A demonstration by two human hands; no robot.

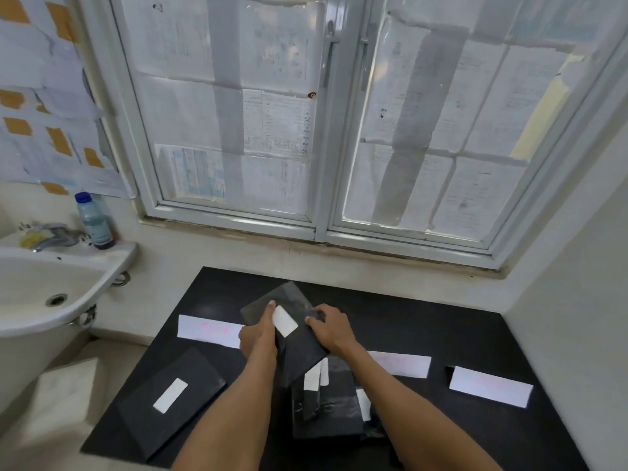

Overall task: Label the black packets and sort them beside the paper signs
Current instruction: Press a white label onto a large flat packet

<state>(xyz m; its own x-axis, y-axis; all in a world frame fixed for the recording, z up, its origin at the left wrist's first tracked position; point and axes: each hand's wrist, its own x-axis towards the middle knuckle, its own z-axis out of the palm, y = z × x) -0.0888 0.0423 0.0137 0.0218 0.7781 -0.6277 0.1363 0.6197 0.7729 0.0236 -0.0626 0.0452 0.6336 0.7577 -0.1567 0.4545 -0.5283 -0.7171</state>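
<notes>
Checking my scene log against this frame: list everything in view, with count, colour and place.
held packet: one, black, white label, over table centre
flat packet: one, black, white label, table's front left
packet pile: count unclear, black, under the forearms
paper signs: three, white, in a row across the table
table: one, black, below the window
sink: one, white, left
bottle: one, clear, blue cap, on sink rim
tap: one, metal, behind the basin
window: one, white frame, panes papered over
left hand: grips held packet's left edge
right hand: grips its right side
</notes>
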